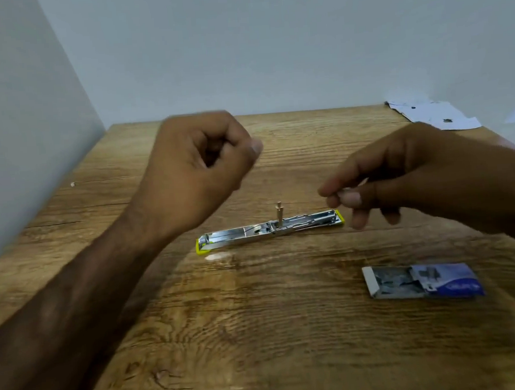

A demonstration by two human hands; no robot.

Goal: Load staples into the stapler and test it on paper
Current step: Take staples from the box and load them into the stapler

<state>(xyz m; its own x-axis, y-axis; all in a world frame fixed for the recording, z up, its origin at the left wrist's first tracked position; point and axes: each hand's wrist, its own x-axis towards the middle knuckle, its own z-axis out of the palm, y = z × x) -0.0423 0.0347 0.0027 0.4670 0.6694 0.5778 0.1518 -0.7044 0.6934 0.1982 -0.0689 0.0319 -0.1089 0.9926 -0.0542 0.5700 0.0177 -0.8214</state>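
Note:
A yellow stapler [269, 228] lies folded out flat in the middle of the wooden table [258, 330], its metal channels facing up and a small post standing at the hinge. My left hand [200, 171] hovers above and left of it, blurred, fingers curled into a loose fist with nothing visible in it. My right hand [400, 177] hangs over the stapler's right end, thumb and fingertips pinched on a thin strip of staples [362, 183], mostly hidden. A blue staple box [423, 281] lies slid open at the near right.
White papers [432, 113] lie at the table's far right corner. Grey walls stand close on the left and behind. A small white fleck [72, 184] lies near the table's left edge, and a pale smear [215, 256] in front of the stapler.

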